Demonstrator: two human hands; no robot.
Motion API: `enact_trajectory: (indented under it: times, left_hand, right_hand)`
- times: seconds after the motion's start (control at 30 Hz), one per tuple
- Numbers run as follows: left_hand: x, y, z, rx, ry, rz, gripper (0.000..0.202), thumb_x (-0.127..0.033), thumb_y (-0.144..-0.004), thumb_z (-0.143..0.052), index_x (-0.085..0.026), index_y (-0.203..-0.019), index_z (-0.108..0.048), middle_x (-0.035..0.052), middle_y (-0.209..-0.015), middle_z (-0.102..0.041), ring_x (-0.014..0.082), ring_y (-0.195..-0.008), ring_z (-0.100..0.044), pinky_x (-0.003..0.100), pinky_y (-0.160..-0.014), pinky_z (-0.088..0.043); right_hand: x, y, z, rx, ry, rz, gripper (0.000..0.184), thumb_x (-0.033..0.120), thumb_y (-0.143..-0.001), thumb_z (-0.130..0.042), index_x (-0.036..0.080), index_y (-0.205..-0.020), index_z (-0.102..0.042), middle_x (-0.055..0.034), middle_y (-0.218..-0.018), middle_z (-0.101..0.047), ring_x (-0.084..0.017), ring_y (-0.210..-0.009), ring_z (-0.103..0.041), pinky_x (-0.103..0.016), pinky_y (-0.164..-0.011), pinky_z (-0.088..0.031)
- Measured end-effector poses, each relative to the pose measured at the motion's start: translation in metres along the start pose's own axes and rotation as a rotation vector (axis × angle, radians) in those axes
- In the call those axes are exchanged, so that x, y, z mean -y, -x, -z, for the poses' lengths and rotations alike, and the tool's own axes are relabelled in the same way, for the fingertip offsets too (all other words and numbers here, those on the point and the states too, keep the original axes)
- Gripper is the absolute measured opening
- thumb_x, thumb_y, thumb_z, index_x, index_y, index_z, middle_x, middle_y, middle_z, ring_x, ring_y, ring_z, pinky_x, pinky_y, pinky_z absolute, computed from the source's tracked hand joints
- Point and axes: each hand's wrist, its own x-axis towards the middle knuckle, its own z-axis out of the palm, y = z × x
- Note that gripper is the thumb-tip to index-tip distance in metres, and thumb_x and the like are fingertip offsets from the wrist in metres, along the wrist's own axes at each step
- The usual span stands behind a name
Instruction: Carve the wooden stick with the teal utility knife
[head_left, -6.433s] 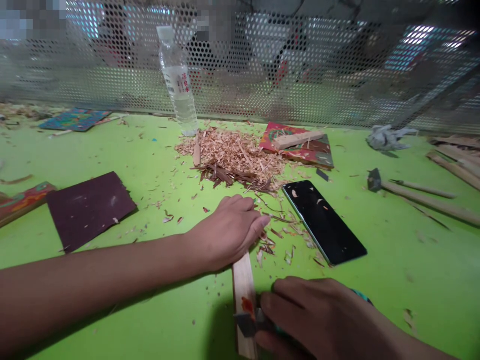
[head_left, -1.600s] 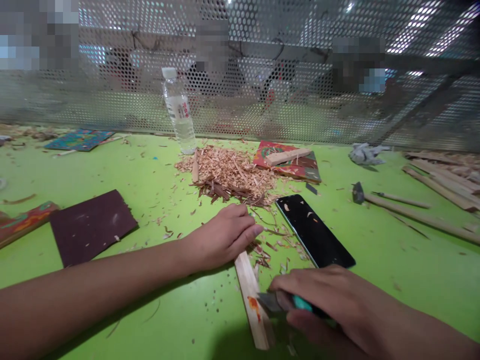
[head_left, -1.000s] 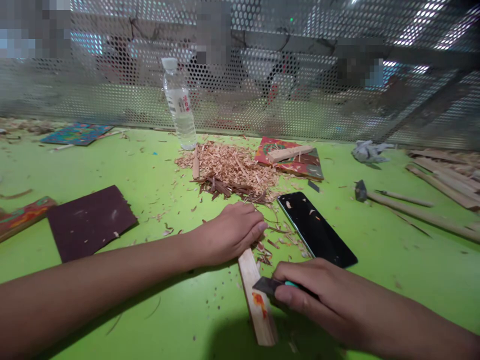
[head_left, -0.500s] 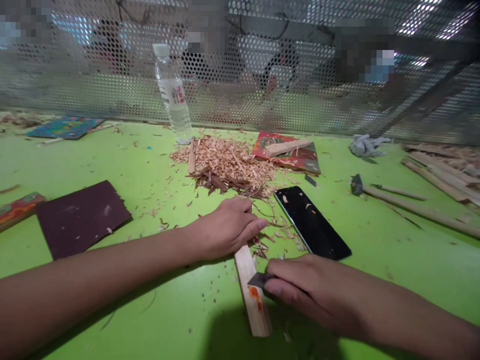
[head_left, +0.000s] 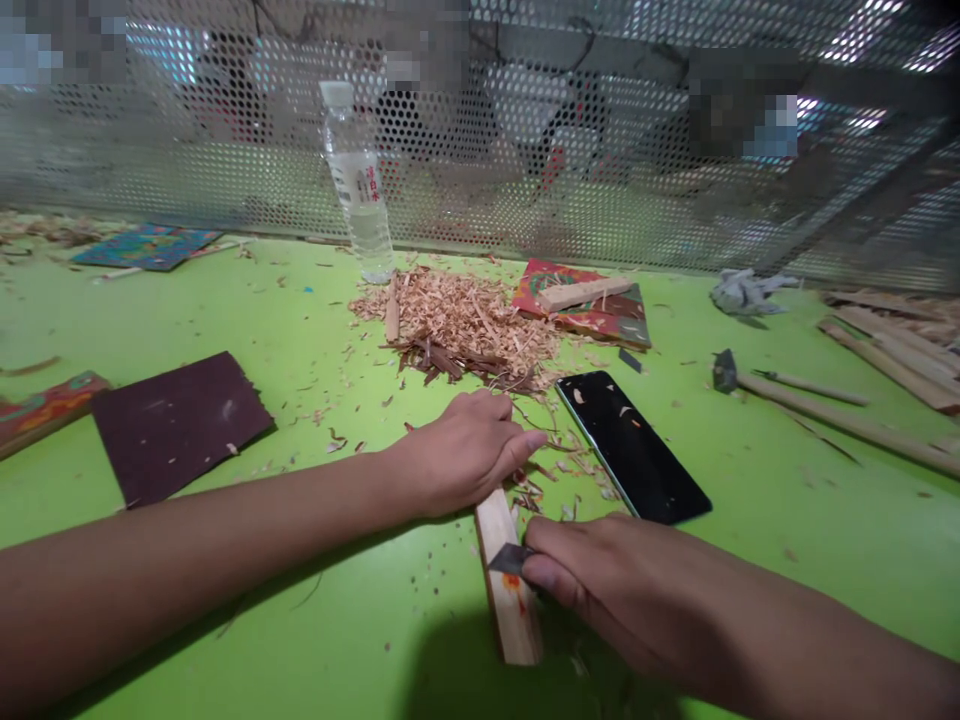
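Observation:
A pale strip of wood [head_left: 519, 632] lies lengthwise in front of me, with a small orange-red patch on its upper face. My left hand [head_left: 463, 452] is closed over the strip's far end, pressing it to the table; that end is hidden under the fingers. In my right hand [head_left: 592, 572] is a knife whose dark, slanted blade [head_left: 508, 558] rests across the wood just above the orange patch. The knife's handle is mostly covered by my fingers. Close to my right hand lies a black phone [head_left: 637, 450] with a few shavings on it.
Behind my hands is a heap of wood shavings [head_left: 465, 318], beside a water bottle [head_left: 361, 190]. Sandpaper [head_left: 184, 430] lies left; a hammer-like tool [head_left: 825, 405] and wood pieces [head_left: 892, 365] lie right. A perforated metal screen [head_left: 637, 210] borders the green table [head_left: 300, 640].
The orange patch on the wood looks smaller. The blade has shifted slightly to the left and up along the strip. My left hand keeps its hold, and the view has swung a little left.

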Motion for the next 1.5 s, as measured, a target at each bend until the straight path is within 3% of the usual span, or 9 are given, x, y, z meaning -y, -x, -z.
enact_trajectory:
  times: [0.2,0.3,0.63,1.1,1.37,1.5]
  left_hand:
    - [0.003,0.002,0.003,0.026,0.031,-0.03,0.06,-0.041,-0.113,-0.021,-0.017,-0.083,-0.067,0.0059,-0.084,-0.052,0.0227,-0.083,-0.05,0.04,-0.085,-0.044]
    - [0.003,0.002,0.004,0.035,0.034,-0.031,0.059,-0.04,-0.113,-0.022,-0.017,-0.083,-0.067,0.006,-0.084,-0.052,0.0228,-0.083,-0.05,0.04,-0.085,-0.044]
    - [0.003,0.002,0.005,0.04,0.065,-0.026,0.054,-0.038,-0.113,-0.027,-0.017,-0.085,-0.069,0.0052,-0.085,-0.051,0.0219,-0.084,-0.05,0.037,-0.084,-0.042]
    - [0.003,0.0,0.003,0.027,0.047,-0.035,0.056,-0.041,-0.113,-0.024,-0.018,-0.08,-0.063,0.0049,-0.083,-0.052,0.0215,-0.08,-0.049,0.04,-0.083,-0.044]
    - [0.0,-0.001,0.0,0.009,-0.026,0.0,0.057,-0.039,-0.114,-0.021,-0.018,-0.08,-0.063,0.0044,-0.082,-0.051,0.0205,-0.079,-0.049,0.037,-0.082,-0.043]
    - [0.0,-0.003,-0.002,-0.007,-0.058,-0.017,0.063,-0.042,-0.114,-0.017,-0.017,-0.078,-0.063,0.006,-0.081,-0.054,0.0212,-0.077,-0.05,0.038,-0.08,-0.043]
  right_hand:
    - [-0.005,0.006,0.007,-0.016,-0.032,0.041,0.042,0.044,-0.114,-0.024,0.024,-0.092,-0.053,-0.0029,-0.087,-0.064,-0.021,-0.079,-0.062,-0.032,-0.072,-0.042]
    - [-0.007,0.01,0.012,-0.044,-0.095,-0.01,0.044,0.049,-0.114,-0.024,0.024,-0.087,-0.049,-0.0017,-0.084,-0.061,-0.021,-0.081,-0.062,-0.033,-0.077,-0.044]
    - [-0.014,0.009,-0.005,-0.07,-0.068,0.027,0.047,0.053,-0.114,-0.021,0.025,-0.087,-0.046,0.001,-0.079,-0.056,-0.017,-0.067,-0.051,-0.029,-0.064,-0.034]
    - [-0.019,0.007,-0.02,-0.165,0.036,-0.001,0.039,0.045,-0.113,-0.029,0.023,-0.085,-0.045,0.0018,-0.07,-0.052,-0.015,-0.056,-0.041,-0.03,-0.055,-0.024]
    - [-0.005,0.002,-0.008,-0.045,0.107,-0.041,0.036,0.039,-0.112,-0.028,0.023,-0.091,-0.052,-0.0006,-0.073,-0.059,-0.015,-0.057,-0.043,-0.03,-0.054,-0.023]
    - [0.001,0.0,-0.007,-0.06,0.069,0.004,0.034,0.034,-0.111,-0.03,0.023,-0.091,-0.056,0.0001,-0.071,-0.059,-0.014,-0.054,-0.042,-0.029,-0.052,-0.023]
